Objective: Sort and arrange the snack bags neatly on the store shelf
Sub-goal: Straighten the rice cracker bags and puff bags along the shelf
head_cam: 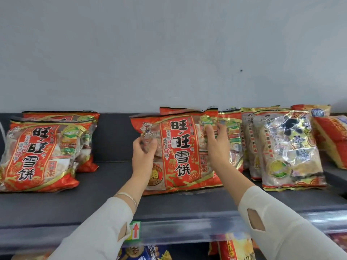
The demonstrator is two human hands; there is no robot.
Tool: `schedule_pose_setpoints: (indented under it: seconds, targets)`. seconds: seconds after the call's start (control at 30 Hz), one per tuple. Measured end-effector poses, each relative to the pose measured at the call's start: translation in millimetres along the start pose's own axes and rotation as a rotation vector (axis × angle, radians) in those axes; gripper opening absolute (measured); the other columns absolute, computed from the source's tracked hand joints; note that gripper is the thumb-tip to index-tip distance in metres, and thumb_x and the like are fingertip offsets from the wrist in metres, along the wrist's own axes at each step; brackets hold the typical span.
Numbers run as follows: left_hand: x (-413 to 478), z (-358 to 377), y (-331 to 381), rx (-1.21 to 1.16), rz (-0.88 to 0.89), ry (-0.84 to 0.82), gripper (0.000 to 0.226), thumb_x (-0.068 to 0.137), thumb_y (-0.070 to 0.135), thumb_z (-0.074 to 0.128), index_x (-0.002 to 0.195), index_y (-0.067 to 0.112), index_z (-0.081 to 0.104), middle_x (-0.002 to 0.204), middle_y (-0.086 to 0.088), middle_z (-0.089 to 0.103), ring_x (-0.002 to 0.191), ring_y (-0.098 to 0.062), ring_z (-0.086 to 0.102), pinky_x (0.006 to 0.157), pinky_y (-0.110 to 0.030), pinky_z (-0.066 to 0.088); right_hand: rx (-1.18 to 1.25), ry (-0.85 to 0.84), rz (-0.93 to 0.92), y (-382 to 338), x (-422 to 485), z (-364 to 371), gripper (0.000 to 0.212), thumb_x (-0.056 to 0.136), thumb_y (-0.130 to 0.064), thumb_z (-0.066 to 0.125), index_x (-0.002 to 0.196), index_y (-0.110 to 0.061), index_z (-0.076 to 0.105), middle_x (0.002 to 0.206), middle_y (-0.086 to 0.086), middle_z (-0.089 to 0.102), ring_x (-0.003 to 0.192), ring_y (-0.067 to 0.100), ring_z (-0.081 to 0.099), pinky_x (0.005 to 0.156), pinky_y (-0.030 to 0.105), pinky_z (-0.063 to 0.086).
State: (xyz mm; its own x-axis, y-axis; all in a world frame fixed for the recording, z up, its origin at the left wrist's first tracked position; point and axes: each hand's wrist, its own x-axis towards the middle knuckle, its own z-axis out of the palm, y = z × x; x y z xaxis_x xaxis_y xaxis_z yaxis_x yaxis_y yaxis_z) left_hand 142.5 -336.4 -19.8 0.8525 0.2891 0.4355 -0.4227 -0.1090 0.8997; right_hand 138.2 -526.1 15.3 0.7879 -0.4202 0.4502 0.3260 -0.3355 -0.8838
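- The red rice-cracker bag (180, 152) stood upright in the middle of the dark shelf (93, 199), its bottom edge on the shelf. The top of another red bag (176, 110) showed just behind it.
- The left hand (143, 152) had its grip clamped on the bag's upper left part, fingers curled and pinching the wrapper.
- The right hand (216, 145) held the bag's upper right edge, thumb in front and fingers round the side, its grip closed on the wrapper too.
- Well apart to the left, matching red bags (37, 152) stood one behind the other, with bare shelf between them and the held bag.
- Just beside the held bag on the right stood gold-trimmed clear bags (289, 149), packed close together.
- A thin bracelet (129, 198) sat on the left wrist, and both arms wore white sleeves.
- A price tag (135, 230) with a red arrow was on the shelf's front rail, partly behind the left sleeve.
- More snack bags (234, 248) showed on the level below.
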Motion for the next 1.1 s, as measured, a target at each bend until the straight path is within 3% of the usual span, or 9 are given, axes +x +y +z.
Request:
schedule_pose_setpoints:
  seconds: [0.1, 0.2, 0.3, 0.47, 0.63, 0.73, 0.8, 0.93, 1.1]
  targets:
    - [-8, 3, -13, 0.015, -0.104, -0.006, 0.062, 0.083, 0.06, 0.054, 0.132, 0.024, 0.04, 0.122, 0.005, 0.054, 0.114, -0.018, 0.053, 0.099, -0.04, 0.041, 0.013, -0.177, 0.109, 14, -1, -7, 0.073, 0.089, -0.066, 0.04, 0.149, -0.028, 0.023, 0.147, 0.001, 0.042, 0.129, 0.027, 0.047, 0.098, 0.046, 0.046]
    - [-14, 6, -8, 0.048, -0.079, 0.11, 0.065, 0.074, 0.072, 0.051, 0.121, 0.027, 0.047, 0.112, 0.007, 0.06, 0.105, -0.018, 0.058, 0.097, -0.047, 0.045, 0.083, -0.249, 0.114, 9, -1, -13, 0.077, 0.088, -0.065, 0.044, 0.151, -0.029, 0.019, 0.151, 0.001, 0.036, 0.134, 0.027, 0.041, 0.105, 0.054, 0.041]
    - [-18, 17, 5, 0.011, -0.046, 0.164, 0.064, 0.075, 0.072, 0.051, 0.119, 0.027, 0.048, 0.109, 0.007, 0.063, 0.1, -0.016, 0.061, 0.094, -0.049, 0.047, 0.071, -0.158, 0.012, -4, 2, -25, 0.073, 0.089, -0.064, 0.043, 0.149, -0.028, 0.023, 0.15, 0.0, 0.038, 0.135, 0.025, 0.041, 0.106, 0.051, 0.039]
    - [-30, 61, 25, -0.026, -0.038, 0.067, 0.07, 0.064, 0.079, 0.053, 0.115, 0.03, 0.047, 0.107, 0.009, 0.062, 0.1, -0.015, 0.062, 0.093, -0.048, 0.049, -0.045, 0.054, 0.025, 7, 19, -65, 0.059, 0.095, -0.061, 0.031, 0.141, -0.025, 0.036, 0.131, 0.007, 0.056, 0.118, 0.031, 0.053, 0.095, 0.044, 0.038]
    - [-45, 89, 9, 0.147, -0.122, -0.054, 0.089, 0.068, 0.075, 0.057, 0.138, 0.028, 0.031, 0.142, -0.002, 0.035, 0.131, -0.024, 0.036, 0.108, -0.055, 0.029, 0.026, -0.03, 0.226, 50, 30, -80, 0.087, 0.081, -0.075, 0.042, 0.146, -0.018, 0.03, 0.143, 0.011, 0.046, 0.128, 0.033, 0.046, 0.104, 0.05, 0.038]
    - [-49, 86, 1, 0.021, -0.209, -0.143, 0.103, 0.057, 0.082, 0.059, 0.142, 0.034, 0.025, 0.146, 0.002, 0.036, 0.131, -0.023, 0.039, 0.109, -0.05, 0.032, 0.166, -0.12, 0.323, 59, 32, -77, 0.095, 0.077, -0.075, 0.05, 0.15, -0.021, 0.021, 0.147, 0.009, 0.042, 0.131, 0.032, 0.044, 0.108, 0.054, 0.035]
    - [-48, 80, 3, -0.02, -0.224, -0.175, 0.108, 0.051, 0.084, 0.06, 0.141, 0.035, 0.027, 0.141, 0.003, 0.045, 0.126, -0.021, 0.046, 0.107, -0.049, 0.037, 0.222, -0.127, 0.33, 57, 32, -76, 0.093, 0.077, -0.073, 0.053, 0.149, -0.022, 0.023, 0.143, 0.008, 0.046, 0.127, 0.031, 0.048, 0.107, 0.054, 0.036]
    - [-47, 66, 4, -0.062, -0.162, -0.09, 0.071, 0.076, 0.063, 0.058, 0.136, 0.032, 0.034, 0.13, 0.004, 0.053, 0.116, -0.016, 0.053, 0.103, -0.043, 0.041, 0.219, -0.133, 0.239, 56, 24, -63, 0.07, 0.088, -0.06, 0.052, 0.143, -0.022, 0.033, 0.115, -0.004, 0.054, 0.1, 0.015, 0.052, 0.099, 0.042, 0.041]
    - [-38, 47, -7, 0.19, -0.173, -0.019, 0.087, 0.059, 0.093, 0.032, 0.131, 0.046, 0.024, 0.136, 0.005, 0.05, 0.122, -0.023, 0.05, 0.105, -0.055, 0.035, 0.188, -0.246, 0.224, 60, 15, -43, 0.068, 0.086, -0.064, 0.05, 0.139, -0.026, 0.031, 0.104, -0.006, 0.063, 0.09, 0.014, 0.066, 0.09, 0.043, 0.053]
